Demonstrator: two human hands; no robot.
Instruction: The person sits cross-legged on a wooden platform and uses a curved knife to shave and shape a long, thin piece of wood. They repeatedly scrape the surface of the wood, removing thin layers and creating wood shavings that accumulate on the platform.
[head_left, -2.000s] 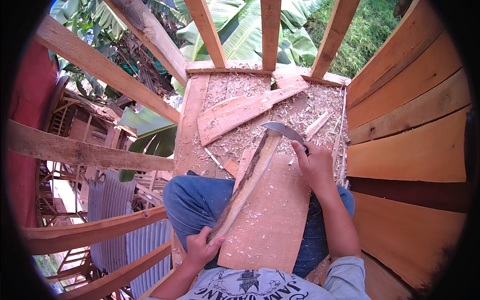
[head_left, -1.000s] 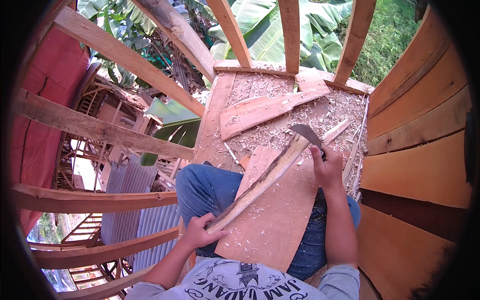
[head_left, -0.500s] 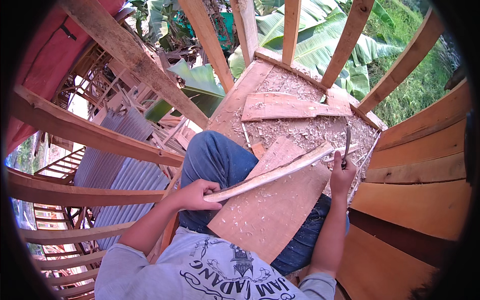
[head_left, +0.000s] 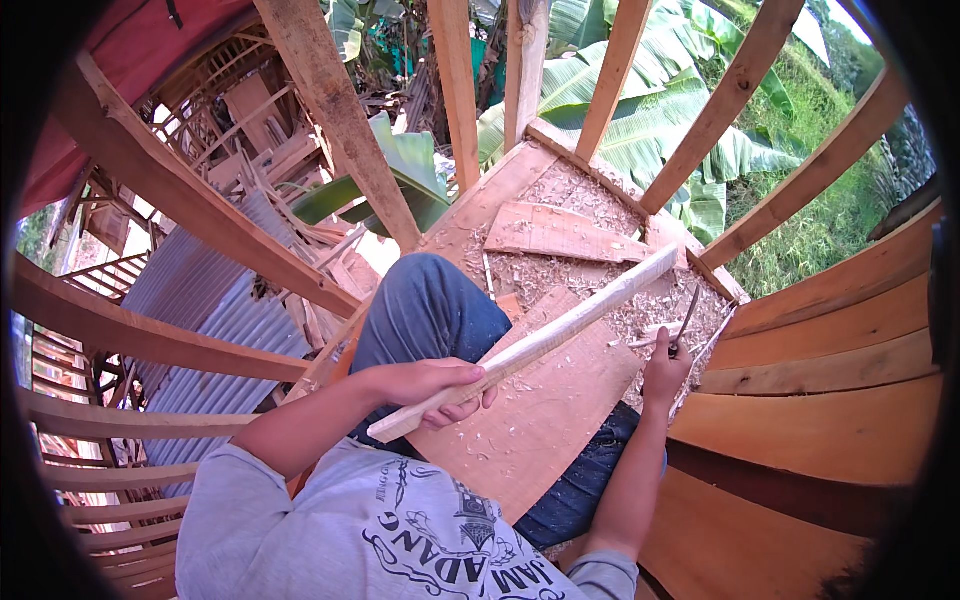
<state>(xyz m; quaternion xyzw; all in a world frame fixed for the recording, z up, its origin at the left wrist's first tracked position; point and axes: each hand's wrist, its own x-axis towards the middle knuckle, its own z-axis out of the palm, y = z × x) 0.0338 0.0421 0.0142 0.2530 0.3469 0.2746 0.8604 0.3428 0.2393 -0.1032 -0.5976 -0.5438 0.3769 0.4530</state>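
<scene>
A long pale wooden stick point(head_left: 570, 322) slants up and to the right across my lap, gripped near its lower end by my left hand point(head_left: 446, 392). Its far end hangs over the shavings. In my right hand point(head_left: 666, 372), closed in a fist, is a knife point(head_left: 687, 318) whose narrow blade points up and away; most of its handle is hidden by the fingers. The blade is apart from the stick. Under the stick, a wide flat board point(head_left: 545, 428) rests across my thighs with a few curled shavings on it.
Wood shavings point(head_left: 575, 275) litter the floor ahead, where a cut plank point(head_left: 560, 232) lies. Upright wooden bars point(head_left: 345, 125) ring the left and front. Overlapping orange-brown boards point(head_left: 830, 425) form a wall close on my right. Corrugated metal sheeting point(head_left: 225, 350) and banana leaves point(head_left: 640, 120) are outside.
My left hand has shifted along the stick, so its near end now sticks out past the palm and a different face shows. The knife has moved away from the stick and tilted right.
</scene>
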